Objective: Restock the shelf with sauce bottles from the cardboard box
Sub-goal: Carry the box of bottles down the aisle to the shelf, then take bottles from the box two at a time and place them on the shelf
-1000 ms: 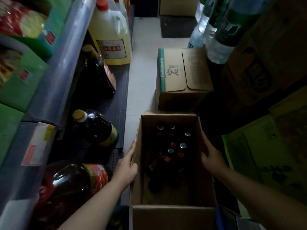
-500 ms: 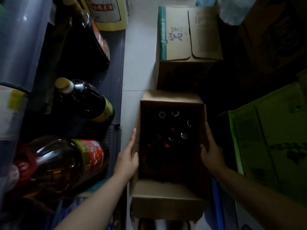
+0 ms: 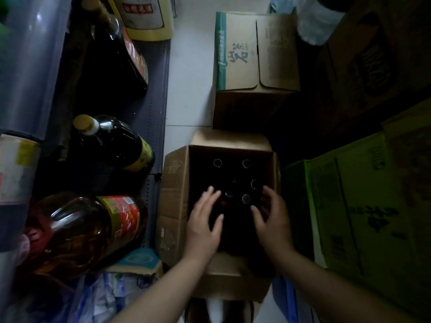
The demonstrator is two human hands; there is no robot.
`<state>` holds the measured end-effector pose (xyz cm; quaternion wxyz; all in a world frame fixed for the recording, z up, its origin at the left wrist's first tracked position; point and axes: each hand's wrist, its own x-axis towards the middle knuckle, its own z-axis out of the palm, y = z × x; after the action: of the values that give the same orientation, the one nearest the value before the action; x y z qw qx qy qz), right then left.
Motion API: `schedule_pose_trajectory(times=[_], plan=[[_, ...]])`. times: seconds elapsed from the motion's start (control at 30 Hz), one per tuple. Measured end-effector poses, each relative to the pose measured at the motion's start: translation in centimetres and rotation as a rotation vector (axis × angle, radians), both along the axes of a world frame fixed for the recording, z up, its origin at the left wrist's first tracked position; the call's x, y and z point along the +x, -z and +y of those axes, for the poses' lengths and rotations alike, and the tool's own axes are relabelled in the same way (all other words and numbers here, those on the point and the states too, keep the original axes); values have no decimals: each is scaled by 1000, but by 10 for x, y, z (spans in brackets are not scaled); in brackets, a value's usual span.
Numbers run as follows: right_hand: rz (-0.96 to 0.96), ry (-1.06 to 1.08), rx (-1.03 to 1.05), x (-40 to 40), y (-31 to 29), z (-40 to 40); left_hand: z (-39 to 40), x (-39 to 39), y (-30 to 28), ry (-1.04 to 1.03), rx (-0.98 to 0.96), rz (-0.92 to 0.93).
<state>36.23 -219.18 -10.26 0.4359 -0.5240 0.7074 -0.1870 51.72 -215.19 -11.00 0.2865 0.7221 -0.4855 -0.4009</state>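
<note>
An open cardboard box (image 3: 175,197) stands on the floor in front of me. Inside it are several dark sauce bottles (image 3: 246,198); mostly their round caps show in the gloom. My left hand (image 3: 205,220) reaches into the box on the left, fingers spread, holding nothing. Over the right side of the box my right hand (image 3: 272,217) has its fingers curled near a bottle cap, and no grip shows. The low grey shelf (image 3: 151,117) runs along the left.
On the shelf lie big oil and sauce jugs (image 3: 81,229), a dark jug (image 3: 112,141). A closed carton (image 3: 254,52) sits just beyond the open box. Green cartons (image 3: 354,217) crowd the right. The pale floor strip (image 3: 186,89) between is narrow.
Both hands have left the box's outer sides and moved inward over the bottles. The left flap now hangs open outward. The view has tilted further down.
</note>
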Motion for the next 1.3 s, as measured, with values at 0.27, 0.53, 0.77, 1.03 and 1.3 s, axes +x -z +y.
schedule_pose_trajectory(times=[0.27,0.53,0.77,1.03,1.3], plan=[[-10,341,234,33,53,5,-20,-11,69,-188,383,196],[-30,489,83,39,93,19,-57,-20,125,28,322,99],[-258,464,182,35,100,35,-44,-13,125,13,316,93],[-170,219,251,32,100,41,-29,-1,131,-10,274,156],[-216,265,225,29,110,43,-19,-5,134,-176,247,304]])
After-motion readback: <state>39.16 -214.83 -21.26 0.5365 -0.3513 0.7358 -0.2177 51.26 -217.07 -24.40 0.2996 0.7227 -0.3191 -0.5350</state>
